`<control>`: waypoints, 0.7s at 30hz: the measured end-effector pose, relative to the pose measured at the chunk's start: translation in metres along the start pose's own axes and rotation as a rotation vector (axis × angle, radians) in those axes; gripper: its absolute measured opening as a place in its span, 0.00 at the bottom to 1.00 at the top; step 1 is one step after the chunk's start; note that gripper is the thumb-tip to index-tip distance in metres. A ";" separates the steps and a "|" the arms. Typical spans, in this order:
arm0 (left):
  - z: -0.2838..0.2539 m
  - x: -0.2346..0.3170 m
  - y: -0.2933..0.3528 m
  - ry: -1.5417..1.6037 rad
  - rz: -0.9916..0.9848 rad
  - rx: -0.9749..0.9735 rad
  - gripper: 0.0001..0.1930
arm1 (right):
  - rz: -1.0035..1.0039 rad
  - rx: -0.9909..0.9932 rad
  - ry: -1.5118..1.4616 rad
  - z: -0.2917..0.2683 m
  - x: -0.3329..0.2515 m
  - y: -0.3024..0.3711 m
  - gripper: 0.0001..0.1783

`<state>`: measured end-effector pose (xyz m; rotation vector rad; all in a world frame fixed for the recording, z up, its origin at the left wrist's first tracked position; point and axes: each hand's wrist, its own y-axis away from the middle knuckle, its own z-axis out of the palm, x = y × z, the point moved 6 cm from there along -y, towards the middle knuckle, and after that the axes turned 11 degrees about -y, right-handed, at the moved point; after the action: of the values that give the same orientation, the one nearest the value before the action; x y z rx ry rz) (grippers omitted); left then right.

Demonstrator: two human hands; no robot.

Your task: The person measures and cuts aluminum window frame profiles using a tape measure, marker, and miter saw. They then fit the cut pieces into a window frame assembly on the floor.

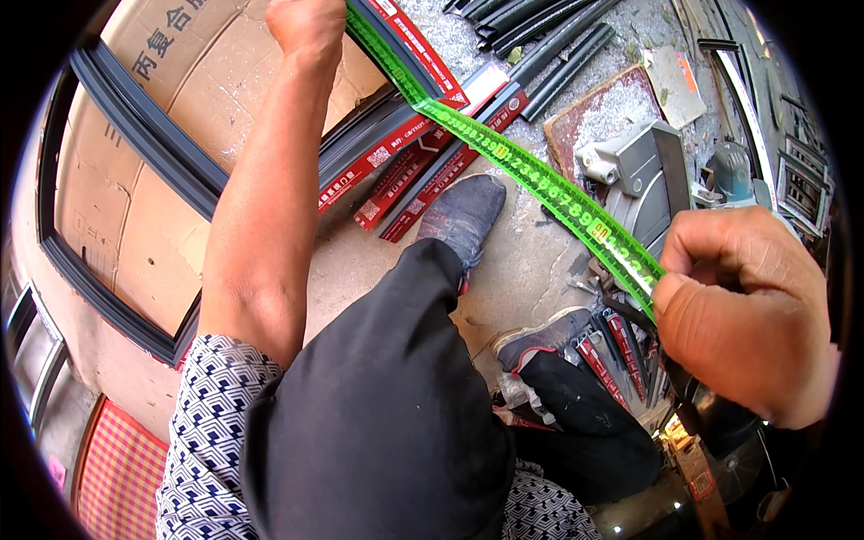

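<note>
A bright green tape measure blade (549,193) runs slantwise from the top middle down to the right. My right hand (747,310) pinches its lower end between thumb and fingers. At the top edge my left hand (306,31) is closed in a fist beside the blade's upper stretch. Its fingers are partly cut off, so what they grip cannot be made out. Under my left arm lies a dark grey metal frame (148,117) with red printed strips (373,162) along one side. The blade crosses over the frame's corner.
Brown cardboard (117,211) shows inside the frame. Black profile lengths (567,72) lie at the back. A grey machine part (639,166) stands near my right hand. Offcuts with red strips (612,360) lie by my shoe (463,211). A checked red cloth-covered thing (121,472) is at lower left.
</note>
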<state>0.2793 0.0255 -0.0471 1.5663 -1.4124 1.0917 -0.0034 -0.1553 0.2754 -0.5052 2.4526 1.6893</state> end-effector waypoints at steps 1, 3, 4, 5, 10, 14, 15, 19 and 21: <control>-0.005 -0.001 -0.002 -0.021 0.017 0.012 0.12 | 0.005 0.001 0.006 -0.001 0.006 -0.002 0.05; 0.001 0.002 -0.001 -0.018 0.028 0.007 0.12 | 0.032 0.015 -0.005 -0.002 0.005 0.002 0.05; 0.004 0.003 0.000 -0.011 0.027 0.000 0.12 | 0.044 0.010 -0.024 0.000 0.000 0.002 0.05; 0.004 0.003 0.001 -0.010 0.028 -0.002 0.12 | 0.034 0.011 -0.036 0.000 0.000 0.002 0.05; -0.005 0.000 -0.003 -0.051 0.057 0.020 0.13 | -0.065 0.031 -0.077 -0.004 0.016 0.000 0.05; 0.001 0.002 0.000 -0.033 0.054 0.013 0.13 | 0.142 -0.098 -0.090 0.003 -0.009 -0.003 0.05; 0.000 0.002 0.000 -0.043 0.048 0.016 0.13 | 0.169 -0.116 -0.087 0.005 -0.011 -0.004 0.05; -0.002 0.002 -0.001 -0.073 0.044 0.020 0.13 | 0.082 -0.010 -0.021 0.004 -0.004 -0.002 0.05; -0.002 0.003 -0.002 -0.067 0.047 0.022 0.13 | 0.028 0.029 -0.022 0.002 0.002 0.000 0.05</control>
<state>0.2808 0.0264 -0.0432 1.6058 -1.4937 1.0942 -0.0055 -0.1533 0.2743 -0.4487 2.4766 1.6579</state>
